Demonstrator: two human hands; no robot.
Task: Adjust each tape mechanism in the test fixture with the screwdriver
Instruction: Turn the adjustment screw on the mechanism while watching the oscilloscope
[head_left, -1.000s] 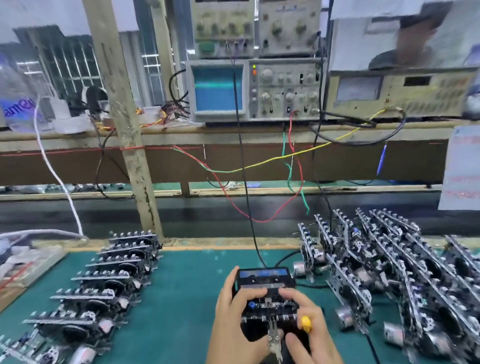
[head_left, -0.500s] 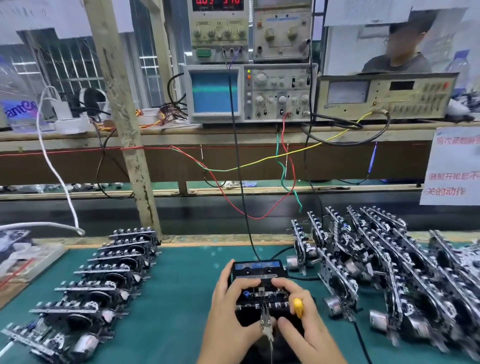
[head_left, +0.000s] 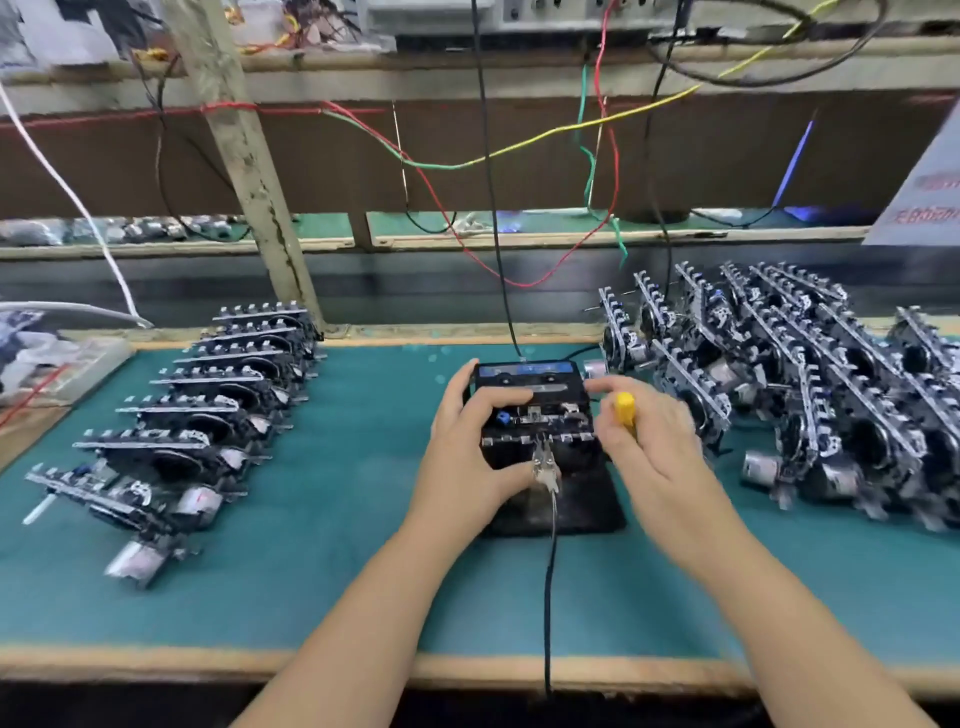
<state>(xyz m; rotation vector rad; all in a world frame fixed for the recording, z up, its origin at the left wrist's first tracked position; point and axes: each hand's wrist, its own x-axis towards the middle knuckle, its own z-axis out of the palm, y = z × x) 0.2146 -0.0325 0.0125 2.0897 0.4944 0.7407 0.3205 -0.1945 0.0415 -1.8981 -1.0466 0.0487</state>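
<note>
Centre of green-matted desk (head_left: 363, 597): black test fixture (head_left: 550, 499) with one tape mechanism (head_left: 535, 415) seated on top, blue-labelled cassette (head_left: 527, 375) at its far edge, black cable running off toward near desk edge. Left hand (head_left: 470, 447) wrapped round left side of mechanism, fingers curled over its top, thumb against near face beside a metal clip (head_left: 544, 470); steadying grip. Right hand (head_left: 647, 441) at right side of mechanism, blurred, fingers closed round yellow-handled screwdriver (head_left: 625, 410); only handle visible, tip hidden behind hand, so cannot tell whether seated in a screw. Index finger reaching toward mechanism top.

Left of fixture: neat diagonal row of tape mechanisms (head_left: 208, 410), overlapping like shingles, well apart from hands. Right of fixture: bigger, looser pile of mechanisms (head_left: 810, 395), several rows deep, nearest ones just beside right hand. Probably one group done, other pending; cannot tell which from layout alone. Judging by tidy row versus heap, likely left = adjusted, right = waiting. If so, well short of halfway, most of batch left. Current unit in fixture mid-adjustment or about to be.

Behind: shelf with red, green, yellow, black wires (head_left: 519, 145) hanging down, wooden post (head_left: 249, 171), white cable at far left.
</note>
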